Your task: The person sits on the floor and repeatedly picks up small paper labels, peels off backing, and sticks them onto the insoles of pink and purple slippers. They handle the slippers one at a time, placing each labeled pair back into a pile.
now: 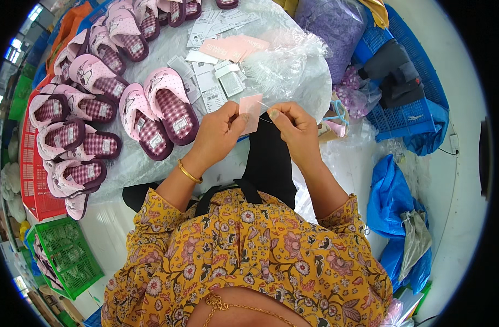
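Between thumb and fingers, my left hand grips a small pink card tag that stands upright above the table's near edge. A thin white plastic tag fastener runs from the tag's upper part to my right hand, which pinches its other end. Left of my hands, a pair of pink slippers with plaid insoles and dark purple soles lies on the plastic-covered table; the nearer slipper is closest to my left wrist. Behind the tag are white printed labels and a stack of pink cards.
More pink slippers crowd the table's left side, by a red crate. A bundle of clear fasteners lies at the back. Blue-handled scissors sit in a small box at right. A blue basket and green crate flank me.
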Motion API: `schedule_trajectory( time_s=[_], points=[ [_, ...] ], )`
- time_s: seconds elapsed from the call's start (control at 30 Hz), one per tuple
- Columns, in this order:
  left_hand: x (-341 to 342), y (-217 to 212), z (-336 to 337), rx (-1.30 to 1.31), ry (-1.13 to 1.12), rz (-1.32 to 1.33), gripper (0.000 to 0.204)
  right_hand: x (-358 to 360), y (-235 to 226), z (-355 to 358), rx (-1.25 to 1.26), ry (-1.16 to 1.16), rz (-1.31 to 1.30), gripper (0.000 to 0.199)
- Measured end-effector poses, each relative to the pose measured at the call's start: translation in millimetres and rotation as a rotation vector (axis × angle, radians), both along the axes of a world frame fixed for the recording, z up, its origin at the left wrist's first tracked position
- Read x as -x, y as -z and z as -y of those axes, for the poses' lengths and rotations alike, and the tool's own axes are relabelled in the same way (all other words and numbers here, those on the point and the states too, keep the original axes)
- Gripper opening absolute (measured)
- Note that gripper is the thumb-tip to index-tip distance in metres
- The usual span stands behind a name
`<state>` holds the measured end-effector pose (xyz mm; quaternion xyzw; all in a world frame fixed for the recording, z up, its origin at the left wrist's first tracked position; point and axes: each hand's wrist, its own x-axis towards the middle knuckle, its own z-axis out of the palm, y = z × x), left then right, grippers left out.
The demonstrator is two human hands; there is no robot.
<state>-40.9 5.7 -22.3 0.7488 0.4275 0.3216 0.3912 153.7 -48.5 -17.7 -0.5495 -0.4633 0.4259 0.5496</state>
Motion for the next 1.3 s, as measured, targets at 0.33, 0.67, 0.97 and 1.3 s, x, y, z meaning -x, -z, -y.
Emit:
schedule_trajectory(
  time_s=[0.33, 0.67, 0.97, 1.3],
  points=[
    [1.0, -4.5, 14.4, -0.011, 0.021, 0.004, 0.017, 14.3, -6.2, 2.5, -0.186, 0.151, 0.352, 0.006],
    [-1.9, -3.5, 19.7, -0.050, 0.057, -0.029, 0.017, 21.6, 2.9, -0.7, -0.447, 0.267, 0.516, 0.011],
    [-3.9, 2.2, 18.4, -0.202, 0.123, 0.081, 0.019, 18.7, 13.6, -6.2, -0.701, 0.362, 0.744, 0.015],
    [-6.9, -4.9, 28.6, -0.001, 0.101, 0.155, 0.031, 21.1, 14.4, -7.7, -0.849, 0.375, 0.807, 0.018]
  ],
)
